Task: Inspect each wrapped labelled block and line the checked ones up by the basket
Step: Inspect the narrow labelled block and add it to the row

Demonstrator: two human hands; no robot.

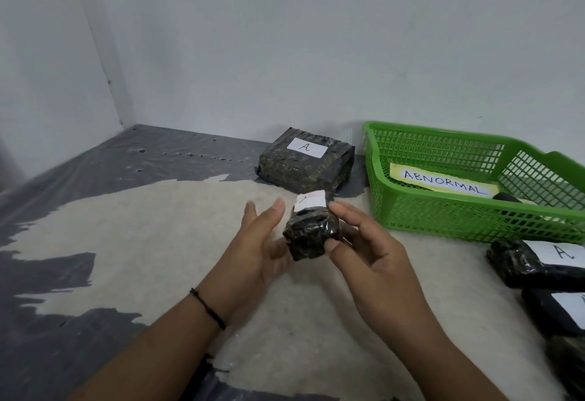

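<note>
Inspection is the step now: your right hand [373,248] pinches the wrapped block [311,234] above the floor, your left hand [262,236] touches it with straight fingers. Next, place it beside the checked block [305,160] by the basket [427,214].

Back wall [316,36] and left wall [41,52], both plain white, meeting in corner [128,123]. Grey floor coating [95,166] peeling, exposing rough beige layer [177,226]. Soft even light falling.
</note>
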